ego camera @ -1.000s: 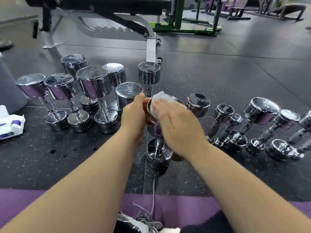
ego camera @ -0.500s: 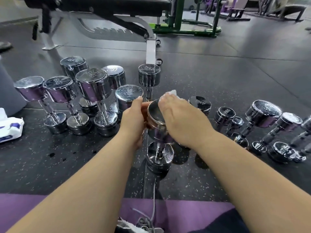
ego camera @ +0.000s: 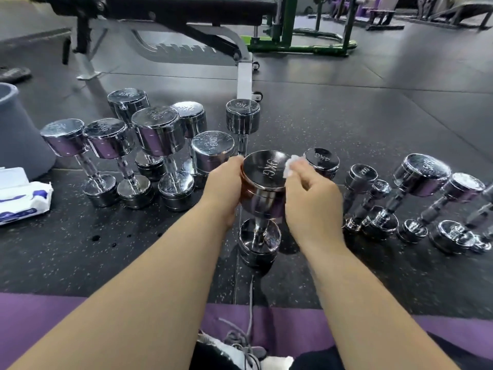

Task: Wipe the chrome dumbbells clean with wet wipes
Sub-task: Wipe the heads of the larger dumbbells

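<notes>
Near centre, the shiny chrome dumbbell stamped 9KG (ego camera: 262,182) stands on end on the black speckled rubber floor (ego camera: 80,249); left hand (ego camera: 224,188) wraps its top head in a curled grip, right hand (ego camera: 312,198) pinches a crumpled white wet wipe (ego camera: 290,164) at the right rim, so the person should brace firmly and wipe round the rim.

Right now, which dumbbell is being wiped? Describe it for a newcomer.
From the black bench at the back, follow its white leg toward the camera to a dumbbell standing on end. It alone is handled: the left hand grips its top head, the right hand holds a white wipe there.
</notes>
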Demonstrator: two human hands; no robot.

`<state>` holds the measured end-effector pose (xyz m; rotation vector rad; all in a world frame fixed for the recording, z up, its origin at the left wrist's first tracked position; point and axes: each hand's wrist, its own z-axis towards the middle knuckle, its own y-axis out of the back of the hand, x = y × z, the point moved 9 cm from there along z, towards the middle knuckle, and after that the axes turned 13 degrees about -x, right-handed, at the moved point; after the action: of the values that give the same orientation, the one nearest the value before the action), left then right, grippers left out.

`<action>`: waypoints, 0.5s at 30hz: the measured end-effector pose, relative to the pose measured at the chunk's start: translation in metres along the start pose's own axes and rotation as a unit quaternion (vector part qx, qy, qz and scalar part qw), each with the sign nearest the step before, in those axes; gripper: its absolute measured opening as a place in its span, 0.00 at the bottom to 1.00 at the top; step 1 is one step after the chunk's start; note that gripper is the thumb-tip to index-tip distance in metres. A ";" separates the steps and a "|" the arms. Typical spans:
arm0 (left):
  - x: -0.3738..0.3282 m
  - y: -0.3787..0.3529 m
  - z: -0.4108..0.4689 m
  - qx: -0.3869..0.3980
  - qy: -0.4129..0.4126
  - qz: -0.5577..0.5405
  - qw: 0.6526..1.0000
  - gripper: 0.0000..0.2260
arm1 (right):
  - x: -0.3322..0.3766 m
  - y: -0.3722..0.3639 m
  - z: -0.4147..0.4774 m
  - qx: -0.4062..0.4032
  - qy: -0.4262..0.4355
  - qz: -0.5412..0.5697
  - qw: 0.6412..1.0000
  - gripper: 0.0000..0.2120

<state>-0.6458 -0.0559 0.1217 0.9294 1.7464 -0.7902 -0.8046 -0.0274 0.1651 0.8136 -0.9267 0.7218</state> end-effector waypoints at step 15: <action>0.012 -0.012 -0.001 0.092 0.021 0.107 0.990 0.17 | -0.065 -0.039 -0.007 0.184 -0.382 0.285 0.860 0.18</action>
<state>-0.6594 -0.0577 0.1117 1.2432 1.5961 -0.8052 -0.7978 -0.0530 0.0940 1.2206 -1.8337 1.1419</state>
